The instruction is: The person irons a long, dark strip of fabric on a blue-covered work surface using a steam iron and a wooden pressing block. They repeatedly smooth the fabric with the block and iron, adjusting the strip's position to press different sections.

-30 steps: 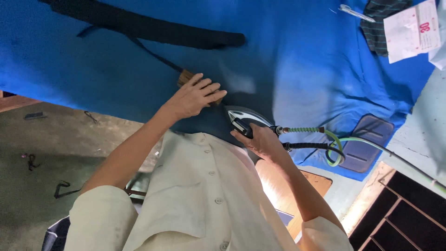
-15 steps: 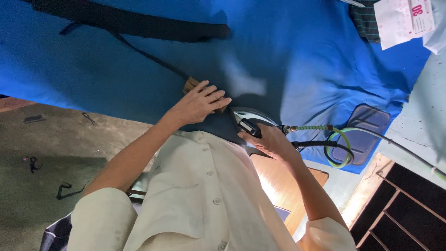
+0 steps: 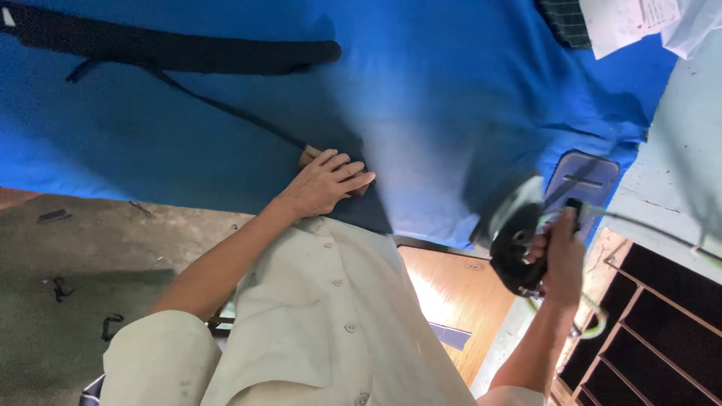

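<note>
Ironing paused, iron (image 3: pixel 519 240) lifted off the cloth.
From the head camera: my right hand (image 3: pixel 560 252) clenched its handle beyond the blue table's (image 3: pixel 188 150) near edge; my left hand (image 3: pixel 327 184) lay flat, unclenched, pinning dark fabric (image 3: pixel 368 214). Setting the iron down seemed next.

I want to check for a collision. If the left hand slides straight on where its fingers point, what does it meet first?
Probably nothing soon: the left hand lies flat on dark cloth, fingers pointing over bare blue cover. Depth is unclear.
</note>
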